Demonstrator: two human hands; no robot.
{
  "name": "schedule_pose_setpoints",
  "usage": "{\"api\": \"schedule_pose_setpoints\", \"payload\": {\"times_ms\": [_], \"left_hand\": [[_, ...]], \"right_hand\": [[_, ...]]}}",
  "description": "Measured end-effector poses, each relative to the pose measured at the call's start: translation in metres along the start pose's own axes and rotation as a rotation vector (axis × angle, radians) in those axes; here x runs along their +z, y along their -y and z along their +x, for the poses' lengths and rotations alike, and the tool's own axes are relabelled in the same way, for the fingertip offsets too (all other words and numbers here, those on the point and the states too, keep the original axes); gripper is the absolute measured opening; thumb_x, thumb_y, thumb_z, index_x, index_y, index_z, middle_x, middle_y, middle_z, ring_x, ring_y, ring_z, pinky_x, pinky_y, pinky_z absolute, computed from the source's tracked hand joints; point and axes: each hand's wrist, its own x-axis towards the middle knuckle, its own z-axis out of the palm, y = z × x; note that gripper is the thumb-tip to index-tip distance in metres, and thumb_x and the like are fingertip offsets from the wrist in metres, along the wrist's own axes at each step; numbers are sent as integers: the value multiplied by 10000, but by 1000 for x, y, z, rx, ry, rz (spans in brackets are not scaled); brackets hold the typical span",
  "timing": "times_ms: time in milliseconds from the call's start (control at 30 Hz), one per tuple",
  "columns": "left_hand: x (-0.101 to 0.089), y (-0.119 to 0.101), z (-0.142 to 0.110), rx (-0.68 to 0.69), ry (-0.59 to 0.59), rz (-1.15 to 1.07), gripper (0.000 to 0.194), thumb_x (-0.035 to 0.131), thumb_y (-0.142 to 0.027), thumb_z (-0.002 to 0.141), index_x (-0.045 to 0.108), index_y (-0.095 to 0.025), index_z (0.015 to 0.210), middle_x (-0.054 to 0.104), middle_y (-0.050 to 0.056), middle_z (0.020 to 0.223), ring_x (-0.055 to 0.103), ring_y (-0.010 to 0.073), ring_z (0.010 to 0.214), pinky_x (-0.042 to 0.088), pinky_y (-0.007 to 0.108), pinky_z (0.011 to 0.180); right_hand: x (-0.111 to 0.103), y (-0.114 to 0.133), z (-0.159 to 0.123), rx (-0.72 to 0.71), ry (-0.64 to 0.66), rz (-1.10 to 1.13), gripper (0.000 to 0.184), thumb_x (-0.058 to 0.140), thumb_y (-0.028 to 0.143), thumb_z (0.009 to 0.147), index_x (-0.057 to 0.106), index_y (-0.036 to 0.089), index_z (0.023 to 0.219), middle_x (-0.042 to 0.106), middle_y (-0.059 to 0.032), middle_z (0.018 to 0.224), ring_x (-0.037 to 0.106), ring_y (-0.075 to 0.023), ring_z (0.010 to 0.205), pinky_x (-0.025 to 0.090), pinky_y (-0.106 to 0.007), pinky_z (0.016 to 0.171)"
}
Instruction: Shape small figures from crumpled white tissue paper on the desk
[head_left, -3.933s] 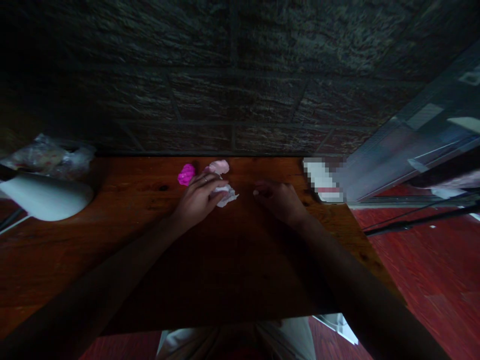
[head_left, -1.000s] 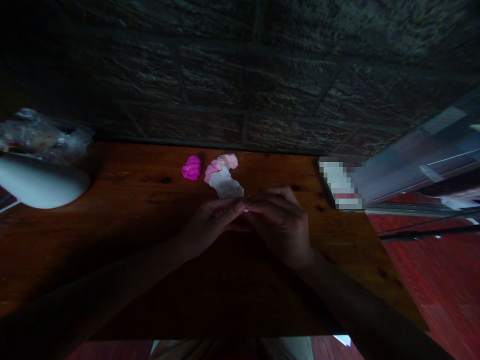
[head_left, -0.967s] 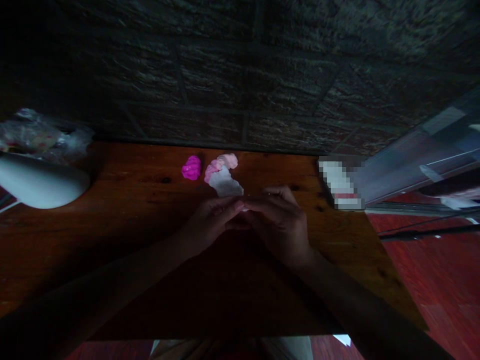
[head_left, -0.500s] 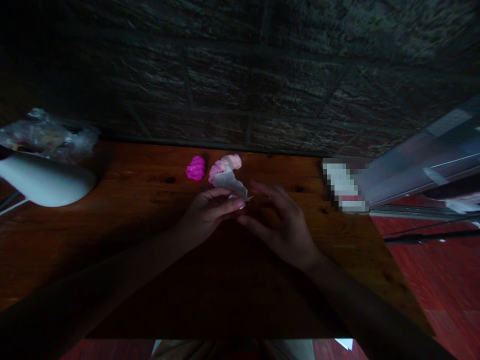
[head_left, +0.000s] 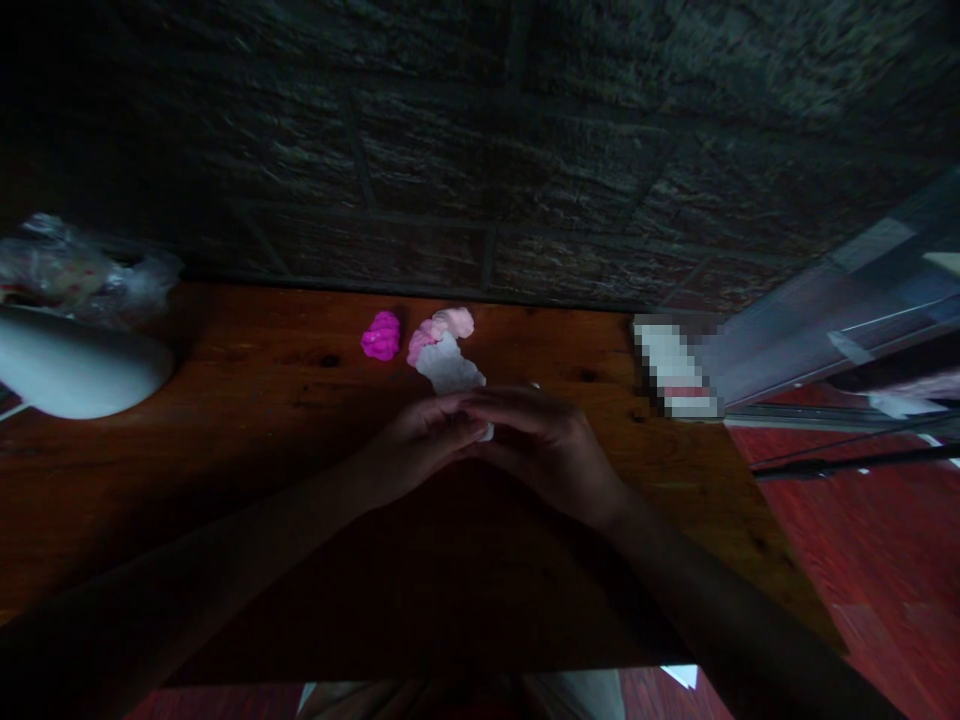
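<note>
Over the middle of the table, my left hand [head_left: 420, 440] pinches a small white piece of modelling clay [head_left: 487, 432] between thumb and fingers. My right hand [head_left: 559, 445] meets it from the other side, its fingers curled over the left fingertips and the same piece. Much of the white piece is hidden by the fingers. Just beyond the hands lies a flat, ragged sheet of white clay [head_left: 450, 366]. Touching its far edge are pink clay [head_left: 426, 338] and a paler pink lump [head_left: 456, 321]. A magenta clay lump [head_left: 382, 336] sits apart, to their left.
A white rounded object [head_left: 90, 365], possibly a lamp head, and a crumpled clear plastic bag [head_left: 82, 270] are at the left. A pixelated white object [head_left: 679, 370] lies at the table's far right corner. A dark stone wall [head_left: 450, 150] rises behind the wooden table [head_left: 285, 400].
At first my left hand was at the white sheet, with the right apart. Both then met over a small white piece; the right opened away half a second ago and has closed in again.
</note>
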Motion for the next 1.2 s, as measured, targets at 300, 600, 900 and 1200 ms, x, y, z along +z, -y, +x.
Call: {"api": "schedule_pose_setpoints", "payload": {"times_ms": [300,600,900,1200], "left_hand": [[1,6,1,-29,-112,91,494,904,-267,756,752,-204,1222,781,86,1141,751,237,1065,625,328,878],[6,0,-1,-67,-173,66,345,940,-300,714,810,-162,1003,823,71,990,787,222,929,652,377,873],[7,1,0,-56,-158,-24,314,885,-354,800,811,-170,1043,818,92,1038,784,218,947,657,333,832],[6,-1,2,-95,-71,-25,265,847,-411,843,815,-173,956,798,60,990,773,195,919,667,312,814]], "right_hand": [[-1,-3,-3,30,-58,-148,226,763,190,890,778,277,1099,777,-75,1260,740,-244,1156,589,-397,988],[-5,3,-3,28,-43,-165,354,722,165,901,786,331,1207,824,-24,1133,777,-217,1051,611,-363,924],[-4,7,0,3,-17,-120,395,757,219,913,738,300,1299,791,-56,1256,751,-219,1152,596,-366,996],[-2,-4,-5,1,-17,-266,364,651,199,986,738,300,1324,807,-48,1225,781,-218,1082,625,-350,941]]}}
